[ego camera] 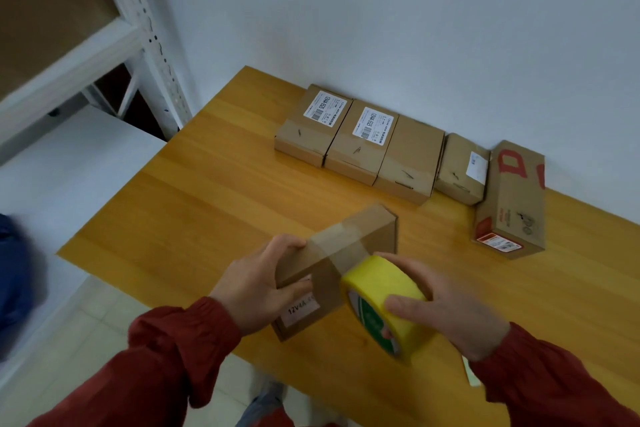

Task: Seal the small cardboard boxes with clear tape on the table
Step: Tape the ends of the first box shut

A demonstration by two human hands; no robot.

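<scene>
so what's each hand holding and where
Left hand grips the small box by its left end; right hand grips the tape roll around its rim.

Left hand point(256, 282) near centre, fingers curled over box point(372, 227) left end, thumb on its near face; right hand point(450, 314) just right, grips tape point(379, 282), thumb near, fingers far; forearms in red sleeves point(166, 350) angle inward.
</scene>
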